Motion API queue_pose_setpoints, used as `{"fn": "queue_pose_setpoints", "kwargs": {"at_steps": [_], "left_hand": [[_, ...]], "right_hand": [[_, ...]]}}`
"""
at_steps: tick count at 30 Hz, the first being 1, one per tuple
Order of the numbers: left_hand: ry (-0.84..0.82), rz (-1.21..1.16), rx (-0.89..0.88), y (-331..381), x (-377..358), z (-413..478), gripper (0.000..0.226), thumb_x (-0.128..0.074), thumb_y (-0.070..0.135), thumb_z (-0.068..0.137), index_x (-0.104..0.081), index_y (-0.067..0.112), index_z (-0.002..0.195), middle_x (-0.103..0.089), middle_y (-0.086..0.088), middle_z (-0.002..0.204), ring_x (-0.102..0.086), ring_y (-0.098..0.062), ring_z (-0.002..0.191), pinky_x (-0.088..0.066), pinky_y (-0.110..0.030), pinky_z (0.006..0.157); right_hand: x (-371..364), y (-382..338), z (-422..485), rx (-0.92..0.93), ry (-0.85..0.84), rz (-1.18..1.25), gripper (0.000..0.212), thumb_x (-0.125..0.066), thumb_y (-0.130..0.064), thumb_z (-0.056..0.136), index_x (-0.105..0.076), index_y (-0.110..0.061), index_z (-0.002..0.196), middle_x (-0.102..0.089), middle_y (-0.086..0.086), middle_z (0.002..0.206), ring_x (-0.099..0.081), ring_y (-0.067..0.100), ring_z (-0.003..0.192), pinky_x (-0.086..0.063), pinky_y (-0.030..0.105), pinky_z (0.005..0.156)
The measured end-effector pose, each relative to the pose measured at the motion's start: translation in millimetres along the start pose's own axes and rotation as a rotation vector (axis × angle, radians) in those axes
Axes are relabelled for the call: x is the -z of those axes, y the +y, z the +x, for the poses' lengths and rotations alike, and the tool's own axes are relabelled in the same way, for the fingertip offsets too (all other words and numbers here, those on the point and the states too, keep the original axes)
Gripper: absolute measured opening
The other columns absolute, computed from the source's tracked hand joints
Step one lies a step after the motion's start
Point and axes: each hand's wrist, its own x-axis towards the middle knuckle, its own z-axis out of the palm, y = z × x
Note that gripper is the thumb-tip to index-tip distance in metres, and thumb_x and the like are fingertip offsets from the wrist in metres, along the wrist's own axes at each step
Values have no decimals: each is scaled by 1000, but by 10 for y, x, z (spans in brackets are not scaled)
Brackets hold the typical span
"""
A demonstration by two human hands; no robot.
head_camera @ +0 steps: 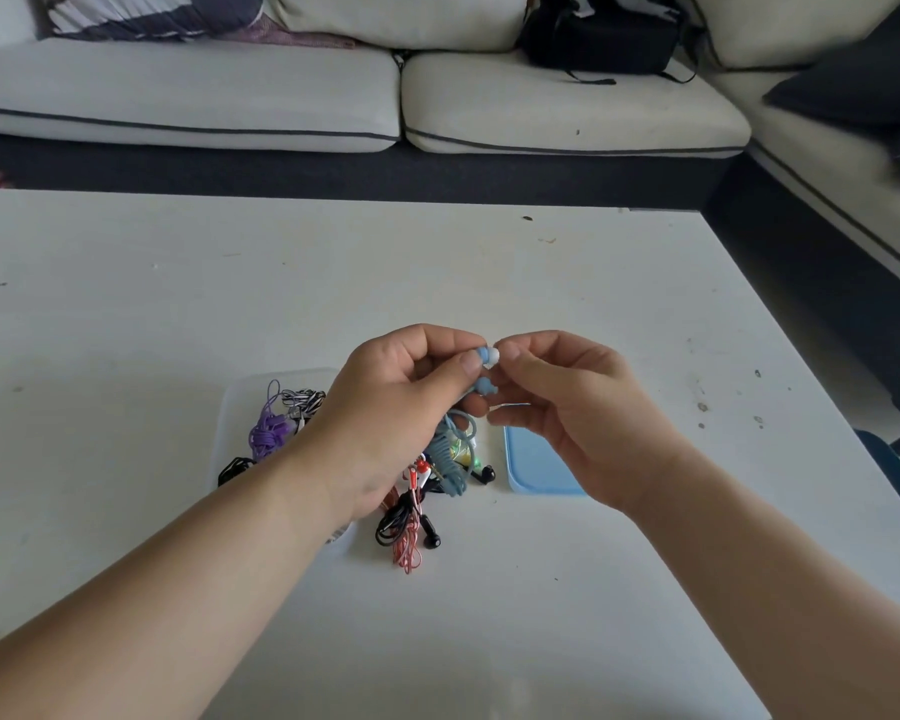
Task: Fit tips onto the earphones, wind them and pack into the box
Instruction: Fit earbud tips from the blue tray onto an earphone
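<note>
Left hand pinches the blue earphone over the surface; right hand, at its 3 o'clock, pinches a white tip against it. Likely light, soft, slippery: grip the earphone's hard body, not the cable.

Pale sofa with black bag beyond table

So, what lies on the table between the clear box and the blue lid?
A loose pile of earphones, red, black and green, lies there, as the head view shows.
</note>
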Motion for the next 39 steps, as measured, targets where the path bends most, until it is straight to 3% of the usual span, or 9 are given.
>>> {"fn": "queue_pose_setpoints", "kwargs": {"at_steps": [4,8,12,18,21,27,31,33,39], "left_hand": [[0,-40,37,-34,-10,34,14,-70,11,95,-74,12,109,-78,-8,92,-72,-14,77,-54,-30,76],[-5,-56,63,-77,-22,61,19,-73,8,93,-74,11,111,-77,-6,91,-73,-18,81,-54,-34,77],[-19,-68,87,-99,-24,75,24,-71,1,92,-72,8,115,-77,-4,91,-75,-19,81,-56,-28,71],[-26,-62,76,-126,1,84,24,-71,-2,92,-73,7,114,-77,-5,92,-75,-21,82,-57,-27,72],[-28,-62,79,-130,6,97,23,-72,-2,91,-73,7,113,-77,-5,93,-75,-21,82,-57,-26,71],[-15,-70,67,-114,16,81,23,-72,-3,91,-74,9,110,-78,-7,94,-76,-23,83,-57,-26,69],[7,-77,50,-75,52,73,23,-72,-3,91,-73,8,111,-78,-6,96,-77,-23,83,-57,-27,69],[15,-83,42,-58,61,77,24,-72,-4,91,-72,7,112,-78,-6,97,-77,-24,85,-57,-28,70],[20,-102,40,29,75,41,27,-73,-3,90,-70,8,115,-79,-12,104,-79,-28,94,-58,-32,78]], "right_hand": [[213,-71,132,84,302,-245,4,-74,-12,91,-74,-8,92,-73,9,79,-69,21,70,-59,33,64],[579,-1,350,100,565,-569,9,-68,-20,91,-73,-22,98,-73,-3,88,-69,19,76,-59,32,62],[701,185,549,20,524,-775,11,-60,-16,94,-71,-13,95,-70,-1,85,-61,3,53,-41,12,39],[757,308,783,-66,473,-940,13,-59,-12,86,-70,-11,78,-75,4,66,-74,22,56,-65,47,65],[762,301,838,-92,479,-995,16,-59,-5,83,-73,-8,77,-73,6,64,-71,21,50,-63,39,54],[782,271,831,-112,532,-931,14,-58,-3,82,-68,-9,75,-71,9,69,-61,10,37,-40,16,37],[687,209,725,-7,528,-974,10,-60,-14,85,-67,-19,80,-70,-3,75,-65,15,57,-54,29,57],[600,123,643,86,502,-951,8,-62,-16,87,-68,-19,83,-70,-5,79,-65,14,65,-50,25,53],[117,-237,149,103,378,-552,6,-75,-10,84,-74,-16,87,-77,4,76,-70,17,62,-59,29,64]]}}
